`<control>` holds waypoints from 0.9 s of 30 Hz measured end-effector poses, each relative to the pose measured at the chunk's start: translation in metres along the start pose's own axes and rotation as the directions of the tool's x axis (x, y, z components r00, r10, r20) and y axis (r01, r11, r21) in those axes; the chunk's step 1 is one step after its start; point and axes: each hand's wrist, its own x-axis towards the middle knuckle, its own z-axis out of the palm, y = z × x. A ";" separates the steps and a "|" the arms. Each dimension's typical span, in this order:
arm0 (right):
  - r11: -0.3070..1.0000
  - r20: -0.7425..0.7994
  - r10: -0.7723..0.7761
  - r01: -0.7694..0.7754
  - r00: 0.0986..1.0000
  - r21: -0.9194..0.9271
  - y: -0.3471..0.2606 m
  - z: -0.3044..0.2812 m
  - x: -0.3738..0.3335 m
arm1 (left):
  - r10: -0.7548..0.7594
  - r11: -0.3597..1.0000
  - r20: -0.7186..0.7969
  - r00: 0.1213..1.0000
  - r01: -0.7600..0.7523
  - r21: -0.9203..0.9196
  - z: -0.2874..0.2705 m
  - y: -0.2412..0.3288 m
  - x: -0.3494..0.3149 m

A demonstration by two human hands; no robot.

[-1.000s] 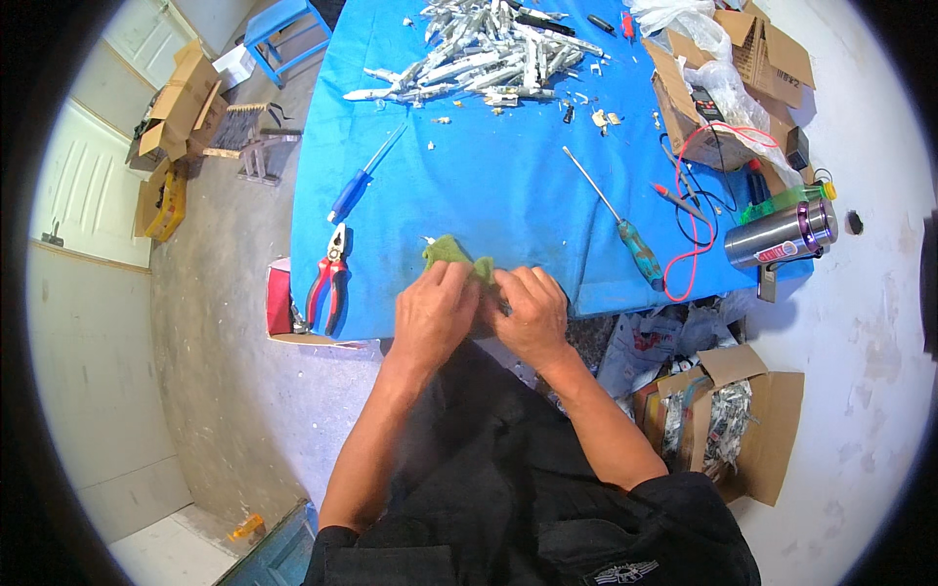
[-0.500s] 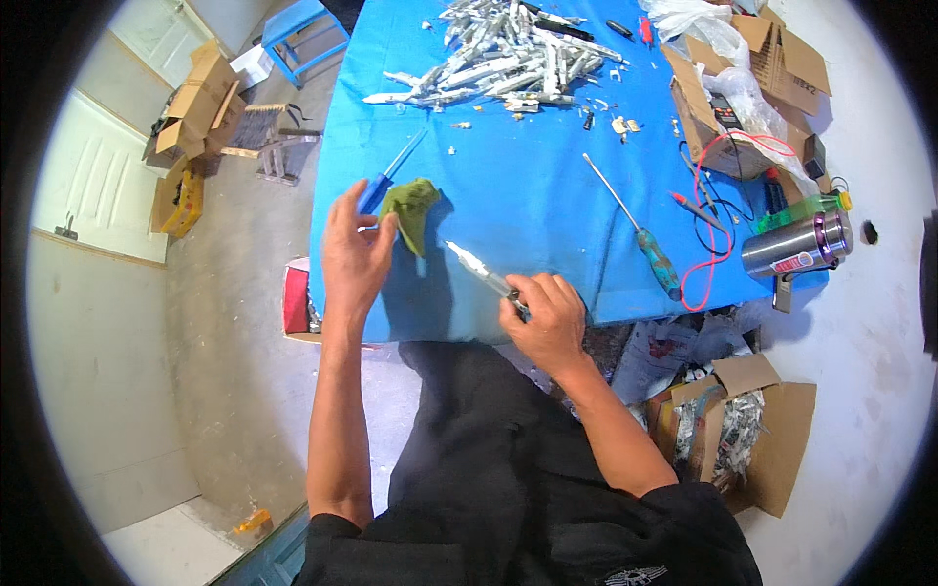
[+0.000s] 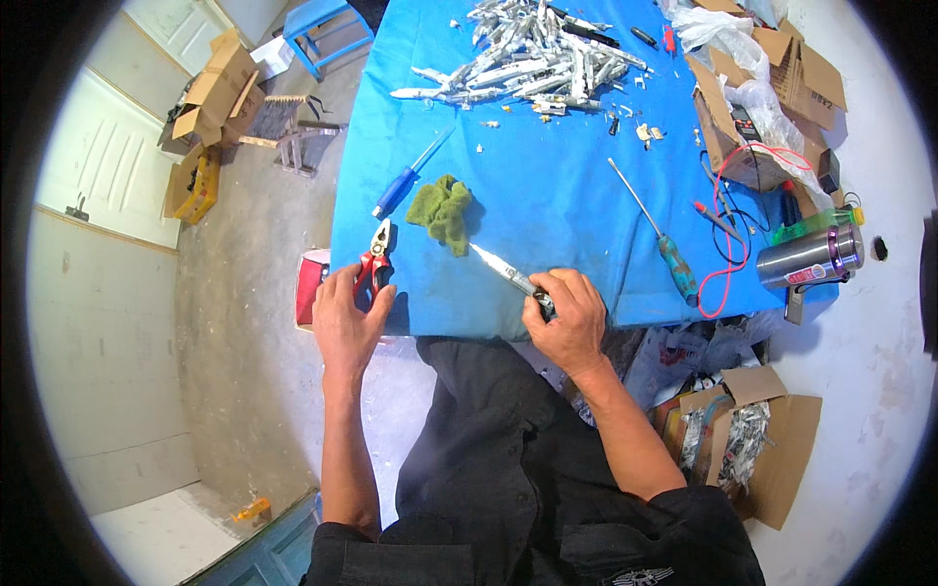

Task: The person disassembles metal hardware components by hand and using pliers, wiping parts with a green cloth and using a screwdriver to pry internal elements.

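A slim metal piece (image 3: 506, 272) lay at the near edge of the blue table (image 3: 547, 195), gripped at its end by the right hand (image 3: 567, 317). Left of it, past the green cloth (image 3: 442, 210), the left hand (image 3: 344, 317) closed around red-handled pliers (image 3: 374, 262).

A blue-covered counter (image 3: 547, 186) carries a heap of silvery metal parts (image 3: 528, 63) at its far end, a blue-handled screwdriver (image 3: 405, 181), a green rag (image 3: 442, 212), red-handled pliers (image 3: 374, 262) at the near edge, a teal-handled screwdriver (image 3: 657, 234), open cardboard boxes (image 3: 762, 98) and a steel flask (image 3: 809, 259).
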 end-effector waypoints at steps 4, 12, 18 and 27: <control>1.000 0.016 0.003 -0.003 1.000 0.005 0.003 0.001 -0.002 | 0.016 1.000 0.003 1.000 -0.016 -0.010 0.004 0.007 0.023; 0.999 0.057 0.033 -0.032 0.998 -0.018 -0.002 -0.001 -0.001 | 0.083 0.996 0.028 0.996 -0.083 0.012 0.038 0.007 0.109; 0.999 0.054 0.018 -0.016 0.998 -0.040 0.000 0.004 -0.003 | 0.121 0.993 0.090 0.989 -0.121 -0.002 0.066 -0.011 0.134; 1.000 0.006 0.025 -0.025 1.000 -0.015 -0.003 -0.001 -0.001 | 0.266 0.964 -0.048 0.963 -0.265 0.036 0.065 0.010 0.134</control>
